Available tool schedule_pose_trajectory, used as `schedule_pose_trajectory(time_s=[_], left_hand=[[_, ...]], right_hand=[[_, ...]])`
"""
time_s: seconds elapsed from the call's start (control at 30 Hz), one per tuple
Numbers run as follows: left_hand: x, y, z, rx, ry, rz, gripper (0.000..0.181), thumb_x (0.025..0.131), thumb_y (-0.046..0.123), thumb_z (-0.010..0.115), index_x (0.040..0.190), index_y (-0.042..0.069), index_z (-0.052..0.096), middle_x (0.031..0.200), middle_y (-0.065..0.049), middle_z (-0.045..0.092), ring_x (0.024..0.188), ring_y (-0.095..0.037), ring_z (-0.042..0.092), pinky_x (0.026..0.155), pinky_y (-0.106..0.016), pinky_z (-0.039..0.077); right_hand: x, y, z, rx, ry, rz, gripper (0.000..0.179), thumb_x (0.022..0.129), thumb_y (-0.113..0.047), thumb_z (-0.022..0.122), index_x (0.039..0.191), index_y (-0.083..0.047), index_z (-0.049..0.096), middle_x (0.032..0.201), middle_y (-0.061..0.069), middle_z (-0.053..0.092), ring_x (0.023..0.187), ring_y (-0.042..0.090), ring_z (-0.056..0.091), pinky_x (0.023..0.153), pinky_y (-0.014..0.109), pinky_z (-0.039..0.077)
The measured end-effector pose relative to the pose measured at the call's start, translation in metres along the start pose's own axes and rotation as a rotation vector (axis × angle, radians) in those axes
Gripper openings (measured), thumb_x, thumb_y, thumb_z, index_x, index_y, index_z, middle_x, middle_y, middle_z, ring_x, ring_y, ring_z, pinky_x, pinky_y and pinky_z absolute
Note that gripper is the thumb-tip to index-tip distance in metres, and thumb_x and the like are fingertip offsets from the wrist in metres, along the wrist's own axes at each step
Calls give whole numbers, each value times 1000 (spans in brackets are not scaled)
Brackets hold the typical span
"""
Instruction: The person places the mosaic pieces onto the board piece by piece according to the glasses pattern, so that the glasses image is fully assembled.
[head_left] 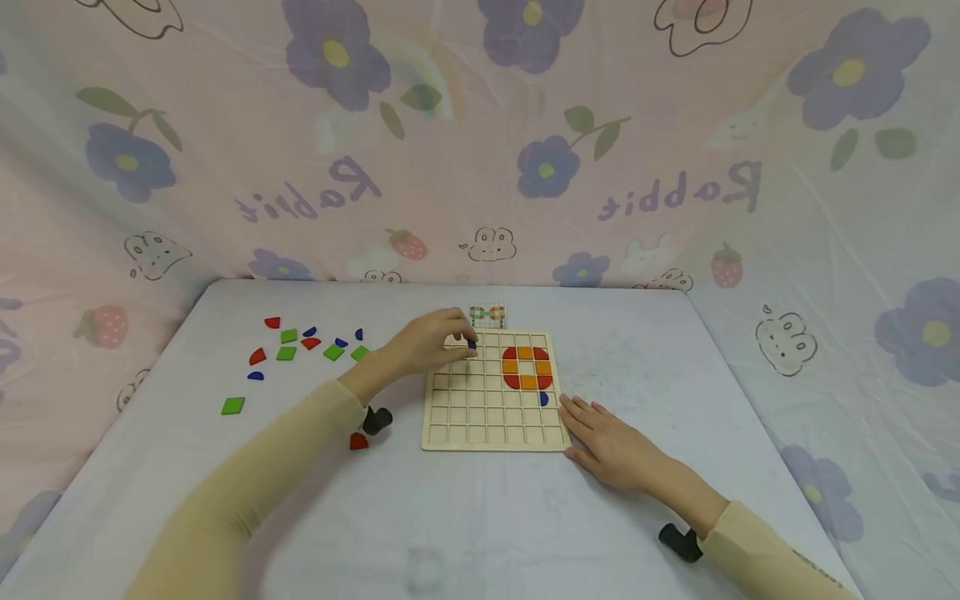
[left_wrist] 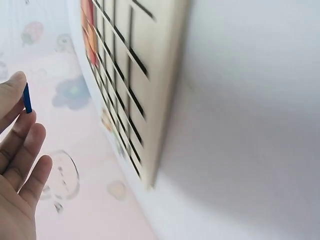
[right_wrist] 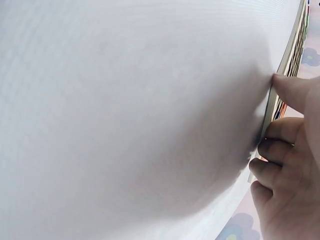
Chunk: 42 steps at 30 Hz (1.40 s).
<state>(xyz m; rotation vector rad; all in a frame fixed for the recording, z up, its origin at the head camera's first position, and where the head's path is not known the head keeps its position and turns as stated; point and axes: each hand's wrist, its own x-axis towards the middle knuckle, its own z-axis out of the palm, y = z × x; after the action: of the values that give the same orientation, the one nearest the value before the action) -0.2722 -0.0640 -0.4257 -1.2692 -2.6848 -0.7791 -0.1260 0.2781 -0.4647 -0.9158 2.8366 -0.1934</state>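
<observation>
My left hand [head_left: 423, 343] is over the upper left part of a wooden grid board [head_left: 496, 417]. Between thumb and fingertip it pinches a small blue piece [left_wrist: 27, 98], seen edge-on in the left wrist view. My right hand [head_left: 615, 446] lies at the board's lower right edge, its fingertips and thumb touching the side. Red quarter-round pieces [head_left: 511, 381] and orange squares [head_left: 527, 382] form a ring on the grid's upper right. Just below that ring sits a blue half-round piece [head_left: 543, 399].
A small pattern card [head_left: 487, 315] lies behind the board. Loose green diamonds [head_left: 233, 406], red pieces [head_left: 257, 357] and blue pieces [head_left: 256, 376] are scattered on the table's left. One red piece [head_left: 359, 442] lies near my left wrist. A printed curtain [head_left: 465, 192] hangs behind the table.
</observation>
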Motion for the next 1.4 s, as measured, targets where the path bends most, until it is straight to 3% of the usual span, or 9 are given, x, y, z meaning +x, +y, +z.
schedule_pose_trajectory(time_s=[0.13, 0.33, 0.57, 0.67, 0.77, 0.93, 1.2, 1.4], left_hand=[[9, 14, 11, -20, 3, 68, 21, 95, 24, 79, 110, 9, 76, 111, 0, 67, 100, -18, 66, 89, -33, 56], [22, 36, 33, -36, -47, 163, 21, 96, 24, 78, 111, 10, 76, 112, 0, 67, 102, -17, 68, 90, -28, 56], [38, 59, 60, -5, -172, 252, 22, 97, 29, 77, 112, 13, 76, 110, 2, 67, 100, -15, 66, 88, -25, 53], [44, 66, 71, 53, -233, 274, 23, 98, 34, 75, 112, 16, 76, 110, 3, 67, 97, -10, 65, 86, -23, 53], [50, 70, 81, 114, -285, 283, 25, 99, 38, 73, 114, 18, 76, 112, 5, 67, 97, -7, 64, 86, -22, 52], [55, 74, 91, 174, -321, 290, 26, 99, 41, 72, 115, 20, 76, 111, 7, 68, 97, -4, 64, 88, -22, 52], [56, 82, 91, 216, -353, 249, 30, 95, 48, 74, 110, 22, 78, 107, 9, 68, 92, -3, 63, 81, -23, 49], [55, 81, 89, 188, -363, 243, 27, 96, 44, 73, 111, 22, 78, 107, 9, 67, 93, -2, 63, 85, -22, 49]], right_hand=[[-1, 1, 0, 0, -4, 3, 67, 105, -30, 63, 156, 5, 39, 166, 21, 32, 152, 41, 32, 120, 57, 30], [0, 1, 0, 7, -10, 5, 67, 105, -31, 63, 157, 4, 39, 166, 20, 31, 152, 41, 32, 121, 57, 30], [-1, 2, 0, 7, 8, -13, 66, 105, -30, 63, 156, 5, 40, 166, 22, 32, 151, 42, 33, 120, 58, 31], [-2, 2, -1, 14, 12, -21, 65, 105, -28, 63, 155, 6, 40, 165, 23, 32, 150, 43, 34, 119, 59, 31], [-3, 2, -3, 20, 17, -32, 63, 106, -27, 62, 155, 6, 40, 165, 23, 32, 150, 44, 34, 119, 59, 32], [-3, 2, -2, 12, 15, -38, 63, 107, -28, 60, 156, 6, 39, 166, 23, 31, 151, 44, 33, 119, 59, 31], [-2, 3, -1, 13, 5, -37, 64, 107, -28, 60, 156, 6, 38, 166, 24, 29, 151, 44, 31, 119, 59, 30], [-1, 3, -1, 20, 2, -35, 63, 107, -28, 59, 156, 6, 38, 166, 23, 29, 151, 44, 31, 120, 60, 30]])
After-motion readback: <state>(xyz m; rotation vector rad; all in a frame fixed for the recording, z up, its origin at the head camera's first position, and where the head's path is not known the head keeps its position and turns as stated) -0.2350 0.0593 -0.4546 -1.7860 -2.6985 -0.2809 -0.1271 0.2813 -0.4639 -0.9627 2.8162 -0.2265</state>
